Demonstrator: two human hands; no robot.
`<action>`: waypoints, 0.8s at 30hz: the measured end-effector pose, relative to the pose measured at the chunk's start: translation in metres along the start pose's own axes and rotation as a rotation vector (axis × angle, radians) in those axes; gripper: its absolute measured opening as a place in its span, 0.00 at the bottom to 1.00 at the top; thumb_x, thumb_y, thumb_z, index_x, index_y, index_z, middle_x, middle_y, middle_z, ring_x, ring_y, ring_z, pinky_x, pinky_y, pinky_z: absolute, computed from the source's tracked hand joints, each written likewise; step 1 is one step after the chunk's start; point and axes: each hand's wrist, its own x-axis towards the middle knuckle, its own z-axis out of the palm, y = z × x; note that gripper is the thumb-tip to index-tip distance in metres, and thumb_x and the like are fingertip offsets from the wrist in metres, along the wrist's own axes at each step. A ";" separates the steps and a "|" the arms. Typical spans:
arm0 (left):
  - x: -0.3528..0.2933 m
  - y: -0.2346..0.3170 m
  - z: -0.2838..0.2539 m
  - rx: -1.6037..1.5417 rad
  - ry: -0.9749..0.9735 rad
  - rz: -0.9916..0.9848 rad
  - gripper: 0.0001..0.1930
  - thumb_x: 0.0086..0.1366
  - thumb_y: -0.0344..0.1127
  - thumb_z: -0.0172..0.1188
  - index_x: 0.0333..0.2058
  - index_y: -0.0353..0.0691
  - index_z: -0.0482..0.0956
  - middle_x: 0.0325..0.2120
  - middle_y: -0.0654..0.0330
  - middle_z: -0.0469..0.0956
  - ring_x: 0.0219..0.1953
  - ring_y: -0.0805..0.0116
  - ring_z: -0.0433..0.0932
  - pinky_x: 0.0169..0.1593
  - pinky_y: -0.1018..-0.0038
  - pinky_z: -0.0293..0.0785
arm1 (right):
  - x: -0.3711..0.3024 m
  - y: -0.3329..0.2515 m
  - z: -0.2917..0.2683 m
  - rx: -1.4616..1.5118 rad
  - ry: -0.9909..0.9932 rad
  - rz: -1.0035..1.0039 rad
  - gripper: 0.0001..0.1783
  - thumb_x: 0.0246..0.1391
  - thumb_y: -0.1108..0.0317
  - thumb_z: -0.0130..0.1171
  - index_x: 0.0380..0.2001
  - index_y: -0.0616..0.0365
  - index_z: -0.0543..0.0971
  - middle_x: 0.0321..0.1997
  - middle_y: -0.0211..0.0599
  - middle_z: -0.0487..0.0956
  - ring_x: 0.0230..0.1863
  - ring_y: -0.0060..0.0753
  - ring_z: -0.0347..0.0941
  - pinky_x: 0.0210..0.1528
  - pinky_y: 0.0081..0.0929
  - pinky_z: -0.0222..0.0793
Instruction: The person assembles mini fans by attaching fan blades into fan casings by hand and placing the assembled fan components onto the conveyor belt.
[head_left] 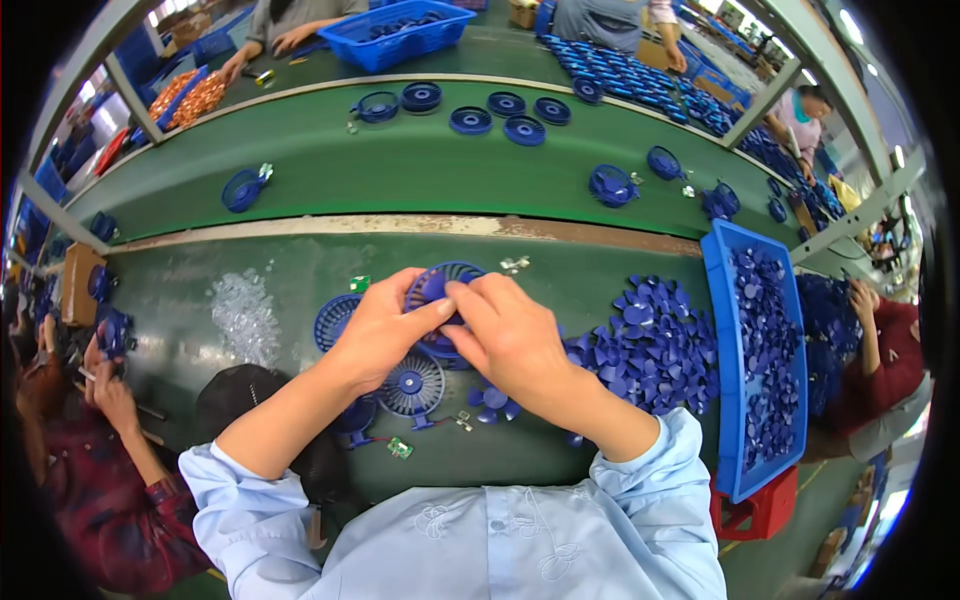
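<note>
Above the middle of the bench, my left hand (385,328) is closed round the side of a round blue fan housing (458,270) with a ribbed grille. My right hand (510,335) has its thumb and fingers closed on a blue fan blade (434,288) inside that housing; the fingers partly hide the blade. Below my hands lies another fan housing (412,386), its ribbed face up. One more housing (332,322) rests beside my left hand. A loose fan blade (493,400) lies below my right wrist.
A heap of blue fan blades (650,345) spreads right, beside a blue tray (728,400) full of them. Small clear parts (246,318) lie left, near a black cap (240,398). Beyond the ledge, a green belt (420,180) carries fan housings. Co-workers sit around.
</note>
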 end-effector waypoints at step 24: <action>0.005 0.008 0.001 0.590 0.046 0.276 0.26 0.64 0.27 0.57 0.61 0.33 0.64 0.55 0.53 0.72 0.55 0.68 0.71 0.55 0.72 0.70 | 0.037 0.117 -0.004 0.443 -0.218 0.343 0.25 0.38 0.56 0.74 0.33 0.66 0.80 0.30 0.49 0.81 0.34 0.39 0.79 0.39 0.35 0.73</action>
